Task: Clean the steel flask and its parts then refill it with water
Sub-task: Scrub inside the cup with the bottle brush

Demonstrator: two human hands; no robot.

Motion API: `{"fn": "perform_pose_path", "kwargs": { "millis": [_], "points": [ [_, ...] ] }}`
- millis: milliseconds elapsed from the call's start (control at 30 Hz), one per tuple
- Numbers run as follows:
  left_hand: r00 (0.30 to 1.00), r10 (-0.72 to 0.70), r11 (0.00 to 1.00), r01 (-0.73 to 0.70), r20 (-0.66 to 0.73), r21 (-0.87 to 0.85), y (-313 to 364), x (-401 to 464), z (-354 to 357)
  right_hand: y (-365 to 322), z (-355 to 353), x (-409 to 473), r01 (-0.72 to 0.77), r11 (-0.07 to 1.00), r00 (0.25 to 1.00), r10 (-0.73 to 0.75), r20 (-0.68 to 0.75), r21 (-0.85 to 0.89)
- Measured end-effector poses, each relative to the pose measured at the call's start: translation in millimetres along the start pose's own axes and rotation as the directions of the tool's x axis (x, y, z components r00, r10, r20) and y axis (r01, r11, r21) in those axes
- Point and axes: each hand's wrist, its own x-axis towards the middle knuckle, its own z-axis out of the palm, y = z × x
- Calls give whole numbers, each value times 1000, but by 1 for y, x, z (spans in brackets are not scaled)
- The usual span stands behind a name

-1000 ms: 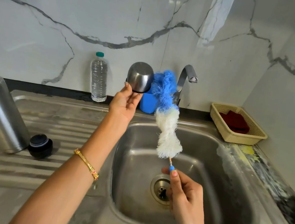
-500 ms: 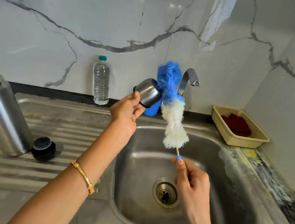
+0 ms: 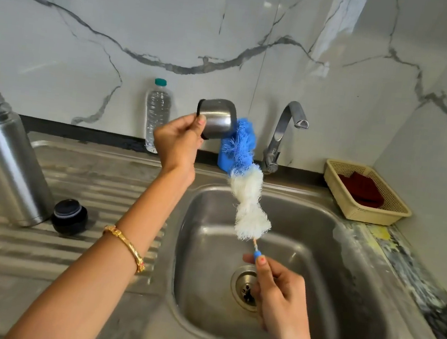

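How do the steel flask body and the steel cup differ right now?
The steel flask body stands on the ribbed drainboard, untouched; the steel cup is held up in the left hand. The flask body is tall and much larger; the cup is short. The flask body's mouth opens upward; the cup is tipped sideways, its dark rim toward the left, with the bottle brush, held by the right hand, beside it. Both are brushed steel.

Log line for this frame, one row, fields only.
left hand: holds steel cup | right hand: pinches brush handle | flask: open, on drainboard
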Motion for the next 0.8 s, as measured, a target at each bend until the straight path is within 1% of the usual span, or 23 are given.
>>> {"fn": "perform_pose_path", "kwargs": {
  "millis": [67,100,167,200,233,300,367,400,433,467,500,533,600,667,700,800],
  "points": [
    [993,93,989,-100,74,109,-4,-3,-6,2,5,1,-26,1000,1000,26,-9,4],
    [986,102,981,-121,133,149,-8,-7,-9,2,7,4,-57,998,998,57,-9,27],
    [965,48,982,-93,257,167,-16,-17,-16,-2,11,10,-144,984,989,145,4,101],
    [956,45,980,-99,289,175,-20,-19,-22,-3,13,13,-176,978,984,175,19,116],
    [951,80,969,-144,298,201,-24,-18,-29,-5,15,15,-194,975,981,191,43,111],
    [938,211,915,-288,274,284,-26,-8,-46,-2,20,16,-224,972,969,214,121,76],
    [931,271,835,-354,245,422,-24,4,-68,5,27,13,-267,963,952,255,171,48],
    [929,273,775,-366,251,514,-22,9,-80,9,31,10,-287,957,945,276,177,38],
    [924,259,690,-380,280,616,-22,12,-93,12,34,10,-296,955,942,287,172,30],
    [915,227,565,-402,333,721,-22,14,-106,14,38,9,-300,954,943,292,157,23],
    [901,174,420,-432,397,798,-25,16,-119,16,40,11,-295,956,948,290,133,14],
    [889,109,299,-457,445,838,-27,17,-131,19,42,14,-287,958,952,285,108,1],
    [866,-12,130,-494,499,860,-30,17,-151,22,42,20,-275,961,959,276,70,-23],
    [850,-94,-45,-524,518,851,-31,16,-165,24,43,26,-272,961,961,274,31,-52],
    [842,-111,-108,-538,527,836,-31,14,-171,26,44,27,-262,962,964,264,18,-71],
    [825,-138,-190,-566,549,802,-34,11,-180,28,47,30,-222,967,975,223,-3,-129]
  ]
}}
